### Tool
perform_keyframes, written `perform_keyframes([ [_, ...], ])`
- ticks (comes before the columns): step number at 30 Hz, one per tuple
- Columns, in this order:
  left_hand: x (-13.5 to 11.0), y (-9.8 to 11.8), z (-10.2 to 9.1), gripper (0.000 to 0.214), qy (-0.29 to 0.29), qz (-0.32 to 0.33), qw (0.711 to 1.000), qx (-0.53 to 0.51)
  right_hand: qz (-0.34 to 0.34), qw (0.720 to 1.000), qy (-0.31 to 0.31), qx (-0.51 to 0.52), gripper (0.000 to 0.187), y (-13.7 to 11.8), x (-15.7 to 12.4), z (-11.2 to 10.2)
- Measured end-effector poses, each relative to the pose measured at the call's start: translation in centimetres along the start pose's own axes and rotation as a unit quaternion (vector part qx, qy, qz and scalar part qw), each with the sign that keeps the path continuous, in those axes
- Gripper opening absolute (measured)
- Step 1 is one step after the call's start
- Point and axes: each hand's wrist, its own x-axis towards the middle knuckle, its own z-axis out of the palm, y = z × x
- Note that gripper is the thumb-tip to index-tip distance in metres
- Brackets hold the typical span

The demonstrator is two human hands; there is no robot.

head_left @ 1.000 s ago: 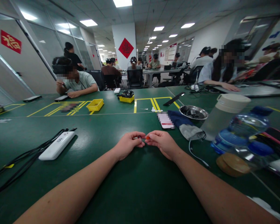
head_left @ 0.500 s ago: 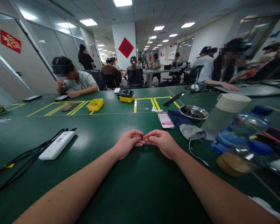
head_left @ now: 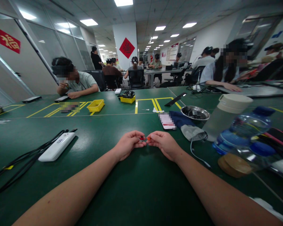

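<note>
Over the middle of the green table, both hands meet with their fingertips almost touching. My left hand is closed in a pinch on a small dark red piece, partly covered by the fingers. Between the thumb and fingers of my right hand sits a small orange-red piece. The two pieces are close together with a narrow gap between them. Both are too small for me to tell their kind.
Left lies a white power bank with black cables. Ahead are two yellow trays and a phone. To the right stand a metal bowl, a pale tumbler and plastic bottles. Co-workers sit across the table.
My hands stay almost in place, with slight finger movement around the small pieces. In the background, a standing person has shifted to the right.
</note>
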Motion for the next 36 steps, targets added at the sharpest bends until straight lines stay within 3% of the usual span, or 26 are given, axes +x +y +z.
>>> perform_keyframes([
  [18, -0.02, -0.09, 0.02, 0.023, -0.008, 0.006, 1.0, 0.021, -0.007, 0.999, 0.002, -0.04, 0.021, -0.18, -0.28, 0.28],
  [27, -0.05, 0.42, -0.13, 0.02, 0.003, -0.021, 0.999, -0.03, 0.016, 1.0, 0.006, 0.014, 0.019, -0.46, -0.13, 0.17],
  [36, -0.03, 0.02, -0.24, 0.029, -0.025, 0.005, 1.0, -0.009, 0.014, 1.0, 0.009, 0.012, 0.014, -0.11, -0.05, 0.17],
])
